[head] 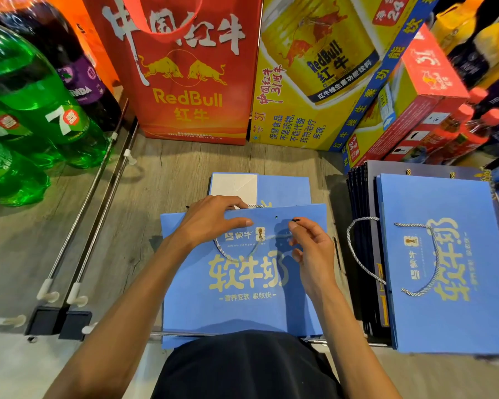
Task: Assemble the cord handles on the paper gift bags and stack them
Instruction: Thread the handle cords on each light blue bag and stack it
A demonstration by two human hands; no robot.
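paper bag (242, 309), blue, lies flat at centre near, mouth edge far. light, stiff sheet, likely to crease if bent. best held at the top edge, where left hand (211, 220) clamps it, thumb on the front, fingers curled over the rim. finished stack (444, 321) sits right, handles already on. cord (222, 251) is soft and limp, looping across the bag front. steer it by its stiff black tip (296, 220), which right hand (311, 249) pinches between thumb and forefinger, just right of the punched hole (276, 217) (small target, judged fiddly). writing: "redbull" on red bag (185, 96) and yellow carton (300, 110), far; "7" on green bottles (26, 90), left; gold chinese characters on the blue bags.
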